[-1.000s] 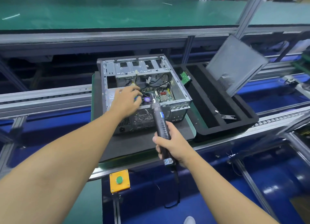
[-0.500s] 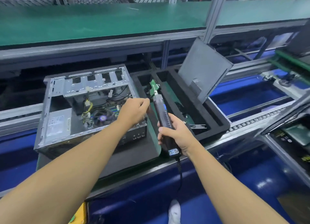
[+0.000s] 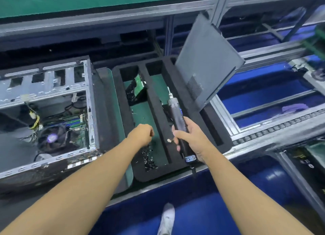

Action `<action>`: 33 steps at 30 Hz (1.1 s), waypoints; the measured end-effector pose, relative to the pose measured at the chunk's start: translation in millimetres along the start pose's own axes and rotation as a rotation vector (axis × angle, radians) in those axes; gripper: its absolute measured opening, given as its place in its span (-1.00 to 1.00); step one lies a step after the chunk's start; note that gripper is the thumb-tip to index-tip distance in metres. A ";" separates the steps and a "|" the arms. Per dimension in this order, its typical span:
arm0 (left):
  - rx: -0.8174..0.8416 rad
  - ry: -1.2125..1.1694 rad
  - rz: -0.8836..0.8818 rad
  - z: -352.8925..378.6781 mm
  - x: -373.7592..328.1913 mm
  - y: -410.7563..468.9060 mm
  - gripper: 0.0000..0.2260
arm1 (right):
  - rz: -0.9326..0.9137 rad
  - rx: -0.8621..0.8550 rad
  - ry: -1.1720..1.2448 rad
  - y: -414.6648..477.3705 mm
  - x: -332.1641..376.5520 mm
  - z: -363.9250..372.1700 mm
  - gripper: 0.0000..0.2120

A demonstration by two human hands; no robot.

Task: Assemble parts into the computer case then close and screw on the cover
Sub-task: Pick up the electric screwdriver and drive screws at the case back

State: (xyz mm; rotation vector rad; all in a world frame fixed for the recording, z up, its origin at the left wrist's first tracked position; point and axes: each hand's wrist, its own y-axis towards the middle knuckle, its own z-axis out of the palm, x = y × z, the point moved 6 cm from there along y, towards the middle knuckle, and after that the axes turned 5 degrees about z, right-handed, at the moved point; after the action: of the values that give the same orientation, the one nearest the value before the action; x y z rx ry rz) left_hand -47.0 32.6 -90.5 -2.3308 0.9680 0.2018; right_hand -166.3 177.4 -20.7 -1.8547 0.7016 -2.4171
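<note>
Our left hand [image 3: 141, 135] hangs over the near half of the left compartment of the black foam tray [image 3: 140, 176]. Its fingers are curled down and away from us, and we cannot tell whether they pinch anything. Just beneath it, on our side, a heap of small dark screws [image 3: 149, 161] lies on the compartment's green floor. Beside it, our right hand [image 3: 190, 138] wraps tightly around the lower barrel of the electric screwdriver [image 3: 175, 115], thumb across the front. The tool tilts up and away from us, with its bit above the tray's middle compartment. At the far end of the left compartment a green circuit board [image 3: 139, 83] leans against the foam wall. The grey cover [image 3: 205, 59] stands tilted in the tray's right slot, beyond and to the right of the screwdriver. The computer case [image 3: 90, 103] lies open to the left of our left hand, apart from it, with a dark mat between case and tray. Inside it we see the cooling fan [image 3: 52, 138] and loose cables.
</note>
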 end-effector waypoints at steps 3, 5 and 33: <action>0.073 0.251 -0.035 23.8 2.4 17.6 -0.80 | 0.017 0.018 -0.005 9.8 -5.9 -11.5 -0.78; 0.088 0.402 -0.018 37.2 -0.5 25.6 -0.84 | 0.027 0.025 0.004 14.4 -8.2 -16.9 -0.79; -0.430 -2.002 -0.010 -76.0 -25.8 -50.5 -0.89 | -0.042 0.077 -0.107 -37.1 28.1 52.2 -0.78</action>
State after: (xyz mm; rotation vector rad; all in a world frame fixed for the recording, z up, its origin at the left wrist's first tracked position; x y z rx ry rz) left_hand -37.4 31.7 3.8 -1.1881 -0.2077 2.2178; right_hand -117.2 185.2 28.4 -1.9709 0.5605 -2.3123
